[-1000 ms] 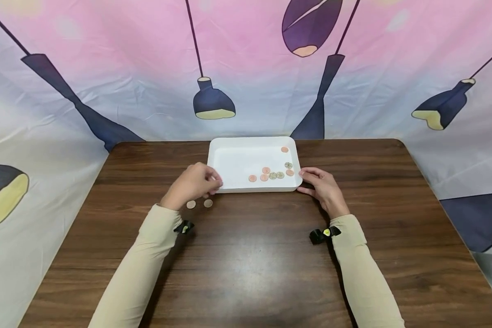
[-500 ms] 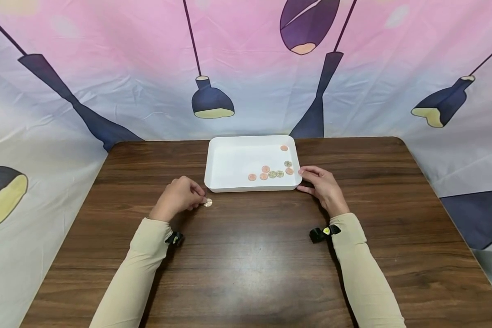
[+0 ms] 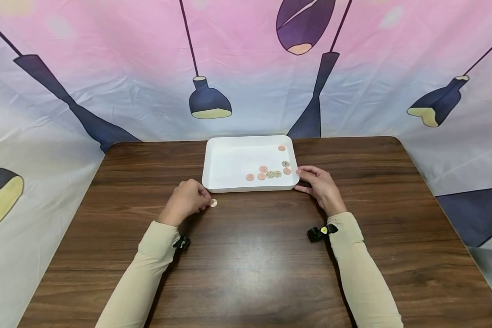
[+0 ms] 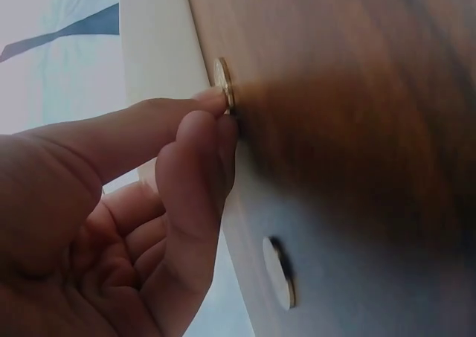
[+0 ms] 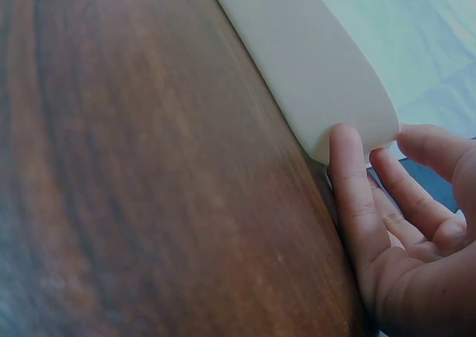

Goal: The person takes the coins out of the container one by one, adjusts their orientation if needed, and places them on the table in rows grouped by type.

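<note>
The coin [image 3: 213, 203] I am working on lies on the table [image 3: 246, 273] just in front of the near left corner of the white tray [image 3: 229, 157], and in the left wrist view the same coin [image 4: 224, 84] is tipped up on its edge against the wood, with my thumb and forefinger closing on it. My left hand [image 3: 187, 200] is curled, fingertips [image 4: 216, 99] pinching the coin's rim, the other fingers folded loosely into the palm. I judge the coin light, stiff and rather slippery: thin metal lying flat gives nothing to hold, so the rim is the only place to take it, one edge levered up and nipped between the pads. A loose pinch could let it skate away on the smooth wood. A second coin [image 4: 280, 271] lies flat on the table close under my left palm; the head view hides it behind the hand. My right hand [image 3: 317, 187] rests at the tray's near right corner, thumb laid against the outer wall [image 5: 320, 76] and the fingers relaxed beside it, steadying rather than gripping. Inside the tray a small cluster of coins [image 3: 268, 173], copper and silvery, sits toward the right front, with one more coin apart near the far right corner [image 3: 281, 148]. Behind the table hangs a cloth backdrop [image 3: 246, 68] printed with lamps.
</note>
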Demonstrator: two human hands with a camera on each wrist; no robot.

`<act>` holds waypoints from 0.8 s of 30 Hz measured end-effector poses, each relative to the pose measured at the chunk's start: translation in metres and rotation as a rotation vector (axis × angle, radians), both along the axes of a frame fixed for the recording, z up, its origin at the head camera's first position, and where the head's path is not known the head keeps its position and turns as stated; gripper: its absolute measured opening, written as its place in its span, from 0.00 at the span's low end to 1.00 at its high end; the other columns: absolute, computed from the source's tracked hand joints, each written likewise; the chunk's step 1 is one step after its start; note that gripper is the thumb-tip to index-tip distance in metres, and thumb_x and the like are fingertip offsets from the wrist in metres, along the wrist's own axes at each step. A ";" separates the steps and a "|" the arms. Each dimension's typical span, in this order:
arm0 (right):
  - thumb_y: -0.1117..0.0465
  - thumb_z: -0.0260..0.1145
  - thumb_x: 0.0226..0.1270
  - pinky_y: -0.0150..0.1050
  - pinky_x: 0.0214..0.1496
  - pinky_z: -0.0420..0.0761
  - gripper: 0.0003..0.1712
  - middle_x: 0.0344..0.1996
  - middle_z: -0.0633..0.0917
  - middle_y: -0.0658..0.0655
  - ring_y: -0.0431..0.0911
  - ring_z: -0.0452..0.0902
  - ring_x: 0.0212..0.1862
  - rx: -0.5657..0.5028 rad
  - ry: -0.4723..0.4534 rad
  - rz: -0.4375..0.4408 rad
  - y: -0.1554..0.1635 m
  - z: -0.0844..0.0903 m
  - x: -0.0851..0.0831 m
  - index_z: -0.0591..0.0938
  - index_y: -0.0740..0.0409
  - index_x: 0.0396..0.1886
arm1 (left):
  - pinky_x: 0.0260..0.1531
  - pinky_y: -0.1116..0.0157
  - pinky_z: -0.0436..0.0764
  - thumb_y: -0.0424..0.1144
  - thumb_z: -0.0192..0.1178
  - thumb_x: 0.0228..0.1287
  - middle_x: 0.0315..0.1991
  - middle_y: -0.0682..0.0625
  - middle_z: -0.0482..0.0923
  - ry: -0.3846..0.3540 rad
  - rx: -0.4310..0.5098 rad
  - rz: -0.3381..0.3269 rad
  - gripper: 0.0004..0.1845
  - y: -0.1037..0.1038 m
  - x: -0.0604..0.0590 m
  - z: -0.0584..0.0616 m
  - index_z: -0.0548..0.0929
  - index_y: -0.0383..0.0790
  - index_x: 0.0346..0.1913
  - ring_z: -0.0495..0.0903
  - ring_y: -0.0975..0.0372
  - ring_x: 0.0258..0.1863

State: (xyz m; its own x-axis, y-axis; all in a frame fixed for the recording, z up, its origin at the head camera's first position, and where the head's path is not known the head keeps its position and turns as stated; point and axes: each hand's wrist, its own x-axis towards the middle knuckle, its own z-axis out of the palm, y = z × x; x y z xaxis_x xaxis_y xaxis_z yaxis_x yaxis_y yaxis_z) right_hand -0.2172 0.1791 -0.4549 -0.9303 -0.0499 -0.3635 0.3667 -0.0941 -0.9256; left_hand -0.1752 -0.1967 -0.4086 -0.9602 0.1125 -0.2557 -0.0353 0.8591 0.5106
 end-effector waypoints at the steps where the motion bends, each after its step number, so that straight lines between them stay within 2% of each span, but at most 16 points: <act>1: 0.60 0.64 0.81 0.38 0.54 0.87 0.25 0.64 0.77 0.62 0.45 0.80 0.56 -0.001 0.000 0.001 0.000 0.000 0.000 0.75 0.67 0.70 | 0.22 0.65 0.80 0.36 0.71 0.66 0.19 0.54 0.84 0.002 -0.002 0.004 0.07 0.001 0.000 0.000 0.92 0.42 0.28 0.81 0.62 0.20; 10: 0.59 0.65 0.80 0.37 0.54 0.87 0.24 0.61 0.79 0.61 0.44 0.81 0.55 -0.005 0.005 0.002 0.001 -0.001 -0.001 0.76 0.66 0.69 | 0.23 0.65 0.77 0.36 0.70 0.67 0.17 0.54 0.82 0.019 0.017 0.036 0.10 0.008 0.006 -0.003 0.90 0.43 0.25 0.79 0.63 0.19; 18: 0.60 0.65 0.80 0.38 0.53 0.88 0.23 0.60 0.79 0.60 0.44 0.81 0.55 -0.016 0.004 -0.001 0.002 0.000 -0.002 0.77 0.66 0.67 | 0.22 0.65 0.76 0.45 0.73 0.67 0.15 0.54 0.81 0.015 0.006 0.047 0.15 0.010 0.008 -0.004 0.89 0.44 0.23 0.77 0.62 0.16; 24: 0.61 0.65 0.80 0.38 0.51 0.88 0.22 0.59 0.79 0.59 0.44 0.81 0.53 -0.024 0.002 -0.003 0.000 0.001 0.000 0.77 0.67 0.67 | 0.18 0.66 0.66 0.52 0.71 0.69 0.11 0.57 0.69 0.033 -0.028 0.021 0.25 0.013 0.015 -0.001 0.83 0.45 0.15 0.67 0.63 0.14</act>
State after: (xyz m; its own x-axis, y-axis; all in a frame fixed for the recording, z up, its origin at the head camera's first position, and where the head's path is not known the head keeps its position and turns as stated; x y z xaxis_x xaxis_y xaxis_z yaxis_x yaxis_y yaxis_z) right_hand -0.2174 0.1794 -0.4540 -0.9310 -0.0557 -0.3608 0.3650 -0.1178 -0.9235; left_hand -0.1606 -0.1837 -0.4098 -0.9702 0.0857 -0.2266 -0.0368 0.8724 0.4874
